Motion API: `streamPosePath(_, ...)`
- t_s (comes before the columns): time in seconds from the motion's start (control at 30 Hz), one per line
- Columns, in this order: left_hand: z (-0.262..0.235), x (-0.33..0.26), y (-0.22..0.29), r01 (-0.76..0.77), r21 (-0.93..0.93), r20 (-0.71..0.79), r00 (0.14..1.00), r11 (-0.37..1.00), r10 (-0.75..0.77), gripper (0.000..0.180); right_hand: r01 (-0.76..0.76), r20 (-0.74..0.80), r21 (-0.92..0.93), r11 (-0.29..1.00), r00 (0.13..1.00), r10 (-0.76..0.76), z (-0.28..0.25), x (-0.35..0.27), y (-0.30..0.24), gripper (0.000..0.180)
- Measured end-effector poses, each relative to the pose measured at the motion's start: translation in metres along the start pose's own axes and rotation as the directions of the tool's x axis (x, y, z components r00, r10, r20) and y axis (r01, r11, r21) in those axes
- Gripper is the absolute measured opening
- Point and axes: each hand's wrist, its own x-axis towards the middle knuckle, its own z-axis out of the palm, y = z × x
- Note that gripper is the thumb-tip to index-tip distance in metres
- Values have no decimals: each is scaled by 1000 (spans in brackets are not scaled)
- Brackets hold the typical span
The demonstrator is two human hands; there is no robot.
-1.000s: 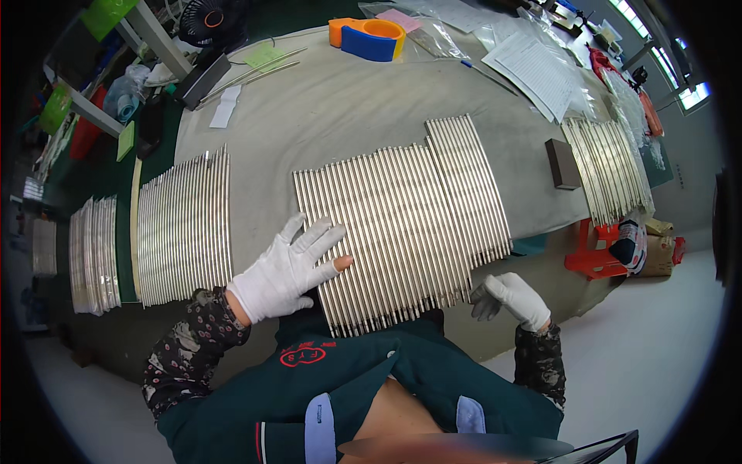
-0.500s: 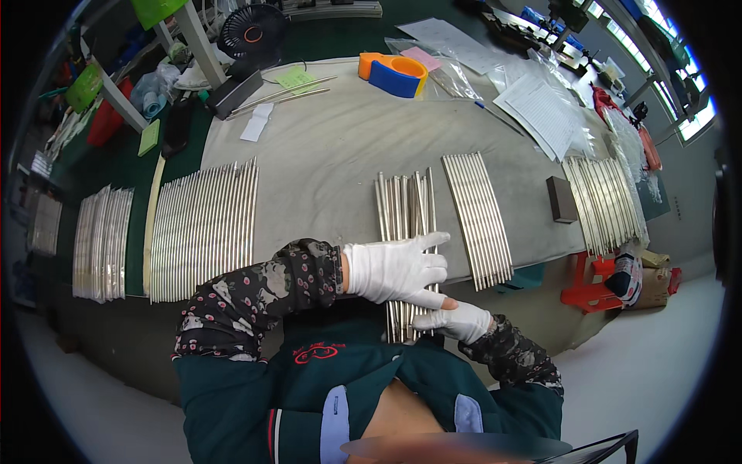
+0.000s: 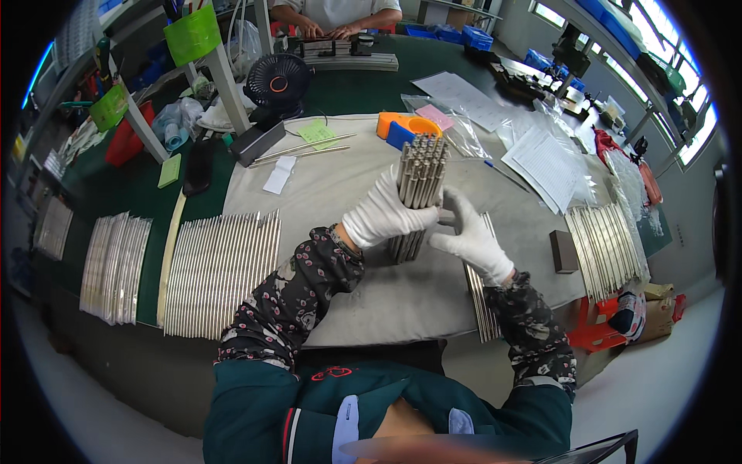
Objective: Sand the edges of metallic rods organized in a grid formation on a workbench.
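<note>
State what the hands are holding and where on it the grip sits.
A bundle of metal rods, stood upright on the table. The left hand wraps its middle from the left; the right hand presses against its lower right side.

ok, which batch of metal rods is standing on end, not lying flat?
The bundle of rods between both gloved hands, left hand and right hand. It stands upright on the cloth; the row at left and row at right lie flat.
</note>
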Motion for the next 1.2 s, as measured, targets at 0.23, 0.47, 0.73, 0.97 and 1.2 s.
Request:
streamPosePath(0.23,-1,9,-17,7,85,-277,961,996,17,33,-247,186,-101,964,947,262,45,5,36,53)
streamPosePath(0.47,10,-17,-25,389,-423,-355,759,818,-545,19,-710,342,371,599,704,622,58,-58,-14,37)
streamPosePath(0.73,29,-57,-70,354,810,-533,777,468,336,62,-780,285,171,602,624,728,68,-65,0,36)
streamPosePath(0.97,-13,-84,-42,-96,982,126,973,161,-192,49,-153,260,-804,575,779,571,20,-50,-26,47)
streamPosePath(1.2,-26,-80,-29,-298,946,324,873,127,-366,63,-283,-287,-924,257,958,21,-79,-85,8,33)
